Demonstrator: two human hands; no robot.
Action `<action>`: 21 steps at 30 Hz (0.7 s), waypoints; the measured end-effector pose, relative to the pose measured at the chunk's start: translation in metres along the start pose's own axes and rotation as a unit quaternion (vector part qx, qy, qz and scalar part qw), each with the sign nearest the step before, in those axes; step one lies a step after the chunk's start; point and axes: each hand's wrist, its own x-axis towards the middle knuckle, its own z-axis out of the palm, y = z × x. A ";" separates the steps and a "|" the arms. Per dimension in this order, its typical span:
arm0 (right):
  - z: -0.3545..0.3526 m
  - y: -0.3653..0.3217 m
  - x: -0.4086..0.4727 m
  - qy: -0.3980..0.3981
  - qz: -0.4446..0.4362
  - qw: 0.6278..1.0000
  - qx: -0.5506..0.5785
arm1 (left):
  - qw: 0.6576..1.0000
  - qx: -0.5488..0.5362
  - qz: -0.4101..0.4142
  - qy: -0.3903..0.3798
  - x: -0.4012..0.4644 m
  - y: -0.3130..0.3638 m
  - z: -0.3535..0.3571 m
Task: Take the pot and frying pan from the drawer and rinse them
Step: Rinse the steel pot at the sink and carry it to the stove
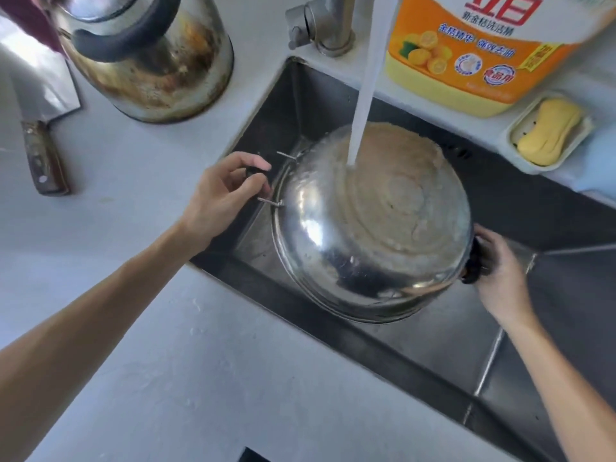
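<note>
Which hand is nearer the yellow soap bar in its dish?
Right. The right hand grips the steel pot's handle below the yellow soap bar; the left hand grips the far handle, across the pot.

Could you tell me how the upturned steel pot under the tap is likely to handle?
The round stainless steel pot is probably slippery, since water streams over its base. It looks rigid. Each hand, left hand and right hand, grips a black side handle, so tipping seems controlled.
</note>
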 end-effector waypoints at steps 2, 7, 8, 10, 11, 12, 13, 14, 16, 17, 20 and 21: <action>0.008 0.013 0.004 -0.046 0.009 0.999 -0.001 | 0.999 0.022 0.014 0.027 -0.004 0.008 -0.005; 0.026 0.026 0.004 -0.135 0.087 0.985 0.069 | 0.995 0.028 0.024 0.093 -0.008 0.031 -0.015; 0.028 0.025 0.003 -0.152 0.123 0.973 0.122 | 0.995 0.028 0.022 0.096 -0.008 0.035 -0.016; 0.029 0.022 0.007 -0.178 0.180 0.940 0.229 | 0.994 0.033 0.013 0.101 -0.008 0.039 -0.018; 0.029 0.019 0.010 -0.178 0.204 0.925 0.267 | 0.994 0.035 0.006 0.105 -0.008 0.038 -0.019; 0.027 0.013 0.014 -0.171 0.221 0.916 0.287 | 0.994 0.039 -0.003 0.105 -0.009 0.037 -0.020; 0.025 0.008 0.018 -0.163 0.236 0.912 0.294 | 0.994 0.047 -0.013 0.102 -0.011 0.034 -0.021; 0.021 0.003 0.024 -0.159 0.247 0.912 0.288 | 0.994 0.058 -0.025 0.095 -0.013 0.030 -0.022; 0.013 -0.004 0.033 -0.162 0.233 0.923 0.259 | 0.993 0.076 -0.056 0.065 -0.018 0.019 -0.024; 0.009 -0.008 0.037 -0.159 0.209 0.936 0.235 | 0.993 0.084 -0.073 0.041 -0.020 0.013 -0.024; -0.007 -0.030 0.045 -0.155 0.118 0.973 0.123 | 0.985 0.112 -0.125 -0.030 -0.026 -0.005 -0.022; -0.012 -0.040 0.044 -0.154 0.091 0.981 0.080 | 0.983 0.119 -0.136 -0.043 -0.027 -0.011 -0.020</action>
